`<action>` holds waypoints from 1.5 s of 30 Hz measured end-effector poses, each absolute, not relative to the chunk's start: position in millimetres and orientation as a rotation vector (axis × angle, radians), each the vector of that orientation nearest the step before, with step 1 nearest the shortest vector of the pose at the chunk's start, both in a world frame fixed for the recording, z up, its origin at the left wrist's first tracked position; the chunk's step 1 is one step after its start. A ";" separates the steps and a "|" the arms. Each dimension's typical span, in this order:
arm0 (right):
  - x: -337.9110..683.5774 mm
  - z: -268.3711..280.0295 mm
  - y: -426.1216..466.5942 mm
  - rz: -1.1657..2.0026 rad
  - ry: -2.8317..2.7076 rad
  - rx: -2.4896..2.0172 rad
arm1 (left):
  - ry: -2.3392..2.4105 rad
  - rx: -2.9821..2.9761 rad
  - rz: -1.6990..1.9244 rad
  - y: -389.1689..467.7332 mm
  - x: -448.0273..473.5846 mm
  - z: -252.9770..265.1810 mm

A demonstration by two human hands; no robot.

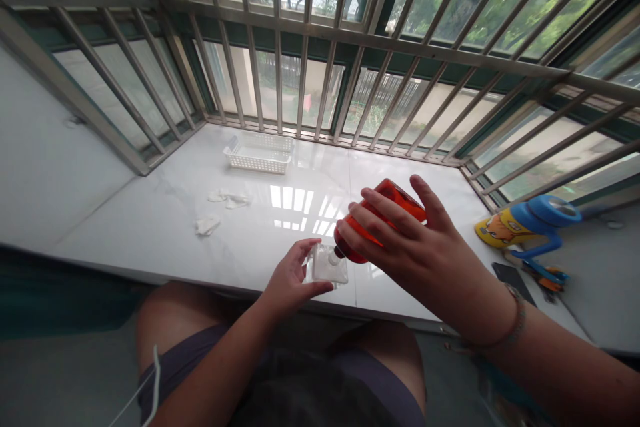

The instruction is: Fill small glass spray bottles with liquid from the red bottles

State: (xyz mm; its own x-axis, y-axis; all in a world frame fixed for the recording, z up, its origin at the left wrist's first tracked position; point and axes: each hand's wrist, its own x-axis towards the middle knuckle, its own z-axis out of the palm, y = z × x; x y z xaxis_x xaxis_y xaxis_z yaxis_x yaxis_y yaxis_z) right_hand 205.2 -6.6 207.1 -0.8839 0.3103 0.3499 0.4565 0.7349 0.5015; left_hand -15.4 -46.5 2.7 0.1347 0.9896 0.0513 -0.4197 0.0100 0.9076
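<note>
My left hand grips a small clear square bottle by its sides, close to the front edge of the white ledge. My right hand is wrapped round a red bottle, which is tilted with its dark neck down to the left. The neck's tip is at the clear bottle's opening; whether liquid flows I cannot tell. Part of the red bottle is hidden behind my right fingers.
A white perforated basket stands at the back left. Crumpled white tissues lie before it. At right are a blue and yellow water bottle, a dark phone and an orange-and-blue item. Metal window bars rise behind the ledge.
</note>
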 end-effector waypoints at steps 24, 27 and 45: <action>210.8 187.3 -2.5 -0.710 -2.680 -0.749 | 0.790 0.984 1.286 -47.9 -14.6 0.1; 215.1 170.1 1.1 -0.592 -2.647 -0.845 | 0.810 0.975 1.287 -50.9 -17.3 -0.8; 221.7 10.6 -14.5 0.675 -1.887 -1.375 | 1.065 1.054 1.219 -64.2 -52.4 -23.3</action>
